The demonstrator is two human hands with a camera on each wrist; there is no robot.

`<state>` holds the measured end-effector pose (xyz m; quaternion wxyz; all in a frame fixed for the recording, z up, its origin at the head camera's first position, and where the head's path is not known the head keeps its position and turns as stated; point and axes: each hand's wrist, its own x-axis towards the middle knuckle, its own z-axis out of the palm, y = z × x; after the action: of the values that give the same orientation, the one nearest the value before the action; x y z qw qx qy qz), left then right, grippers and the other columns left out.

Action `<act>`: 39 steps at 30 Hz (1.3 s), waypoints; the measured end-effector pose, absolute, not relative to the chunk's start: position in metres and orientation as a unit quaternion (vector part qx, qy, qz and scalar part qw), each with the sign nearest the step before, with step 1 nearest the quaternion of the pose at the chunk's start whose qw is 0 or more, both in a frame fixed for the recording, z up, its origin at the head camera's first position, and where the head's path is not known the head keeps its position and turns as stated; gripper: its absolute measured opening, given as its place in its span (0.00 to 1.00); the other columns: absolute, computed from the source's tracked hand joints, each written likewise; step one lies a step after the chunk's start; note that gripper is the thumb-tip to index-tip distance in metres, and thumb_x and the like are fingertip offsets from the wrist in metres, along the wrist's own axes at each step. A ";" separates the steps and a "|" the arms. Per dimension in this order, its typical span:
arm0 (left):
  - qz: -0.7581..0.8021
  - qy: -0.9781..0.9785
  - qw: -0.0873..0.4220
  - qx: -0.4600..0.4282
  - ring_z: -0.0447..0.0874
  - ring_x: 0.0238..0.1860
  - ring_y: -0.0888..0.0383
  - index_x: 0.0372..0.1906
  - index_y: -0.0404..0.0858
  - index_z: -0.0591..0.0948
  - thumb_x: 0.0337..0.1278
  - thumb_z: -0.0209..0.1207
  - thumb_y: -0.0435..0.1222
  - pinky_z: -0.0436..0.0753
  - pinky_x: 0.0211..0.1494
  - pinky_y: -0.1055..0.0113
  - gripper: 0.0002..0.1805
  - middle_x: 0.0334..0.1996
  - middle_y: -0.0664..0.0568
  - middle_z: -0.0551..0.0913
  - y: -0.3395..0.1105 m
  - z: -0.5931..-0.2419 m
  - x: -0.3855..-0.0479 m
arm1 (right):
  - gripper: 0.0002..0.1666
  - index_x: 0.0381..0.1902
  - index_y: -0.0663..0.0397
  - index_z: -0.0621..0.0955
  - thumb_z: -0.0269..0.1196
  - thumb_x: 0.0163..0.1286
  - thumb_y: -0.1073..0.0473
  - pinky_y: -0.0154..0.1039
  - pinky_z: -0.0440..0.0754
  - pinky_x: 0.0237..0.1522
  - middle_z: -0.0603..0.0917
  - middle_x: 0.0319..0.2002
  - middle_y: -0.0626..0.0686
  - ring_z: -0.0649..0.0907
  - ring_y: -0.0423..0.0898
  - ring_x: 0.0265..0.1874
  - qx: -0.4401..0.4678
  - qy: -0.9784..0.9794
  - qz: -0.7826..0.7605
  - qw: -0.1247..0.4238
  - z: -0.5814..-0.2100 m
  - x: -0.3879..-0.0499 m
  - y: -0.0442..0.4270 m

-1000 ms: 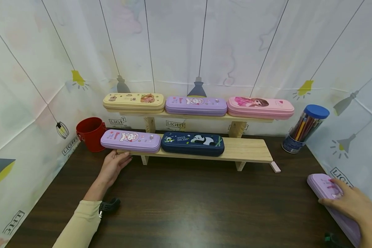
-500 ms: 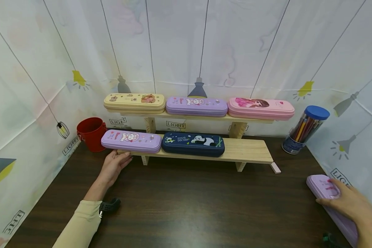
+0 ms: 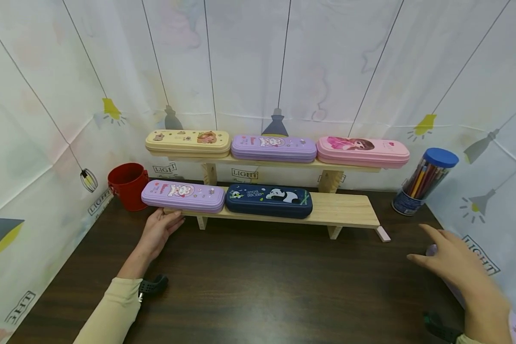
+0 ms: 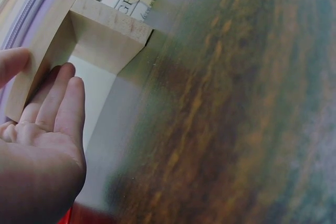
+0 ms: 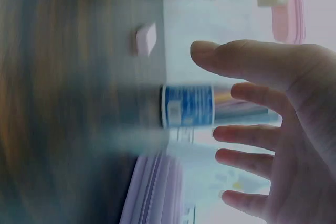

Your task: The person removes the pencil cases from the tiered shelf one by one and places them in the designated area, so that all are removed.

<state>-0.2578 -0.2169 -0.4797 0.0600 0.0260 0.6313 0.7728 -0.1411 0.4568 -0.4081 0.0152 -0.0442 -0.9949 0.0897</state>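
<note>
My left hand (image 3: 158, 233) grips the left end of a two-tier wooden shelf (image 3: 344, 208), thumb at the board's front edge and fingers beneath it. Just above that hand a purple pencil case (image 3: 182, 196) lies on the lower tier, beside a navy panda pencil case (image 3: 268, 200). At the right, my right hand (image 3: 456, 267) is raised with its fingers spread and holds nothing. Behind it another purple pencil case (image 5: 155, 192) lies along the right wall, mostly hidden by the hand and arm in the head view.
On the upper tier sit yellow (image 3: 188, 143), purple (image 3: 274, 148) and pink (image 3: 363, 151) pencil cases. A red bucket (image 3: 128, 186) stands left, a blue-lidded jar of pencils (image 3: 424, 181) right. A small pink block (image 3: 383, 234) lies by the shelf's right end.
My right hand has let go of the purple pencil case at the right and moved left and forward off it. The left hand stays at the shelf.
</note>
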 end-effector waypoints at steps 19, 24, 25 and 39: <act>0.765 0.641 0.060 0.020 0.80 0.58 0.69 0.73 0.39 0.57 0.69 0.59 0.42 0.74 0.70 0.60 0.35 0.61 0.56 0.75 -0.217 -0.476 -0.262 | 0.54 0.76 0.50 0.62 0.72 0.57 0.42 0.78 0.67 0.59 0.65 0.69 0.70 0.66 0.73 0.65 0.070 -0.986 0.146 0.042 -0.382 -0.195 0.327; 0.765 0.641 0.059 0.012 0.80 0.57 0.70 0.73 0.38 0.57 0.70 0.59 0.42 0.74 0.70 0.60 0.35 0.59 0.57 0.75 -0.217 -0.477 -0.260 | 0.50 0.74 0.50 0.65 0.73 0.58 0.45 0.74 0.65 0.66 0.67 0.70 0.66 0.66 0.68 0.68 0.122 -0.976 0.169 0.067 -0.378 -0.209 0.293; 0.765 0.641 0.059 0.011 0.80 0.57 0.70 0.72 0.38 0.57 0.70 0.59 0.42 0.74 0.70 0.60 0.34 0.59 0.57 0.75 -0.217 -0.478 -0.260 | 0.50 0.74 0.50 0.65 0.73 0.58 0.45 0.73 0.64 0.67 0.67 0.70 0.65 0.65 0.68 0.69 0.131 -0.974 0.172 0.070 -0.377 -0.212 0.286; 0.762 0.644 0.053 0.027 0.79 0.58 0.70 0.72 0.37 0.58 0.71 0.57 0.41 0.75 0.70 0.60 0.32 0.60 0.56 0.74 -0.216 -0.480 -0.259 | 0.45 0.71 0.45 0.72 0.74 0.56 0.44 0.66 0.63 0.73 0.70 0.70 0.60 0.69 0.62 0.69 0.232 -0.952 0.152 0.130 -0.371 -0.238 0.202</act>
<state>-0.2591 -0.2163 -0.4798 0.0527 0.0268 0.6445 0.7623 -0.2376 0.2025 -0.3706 0.1300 0.2320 -0.9519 0.1525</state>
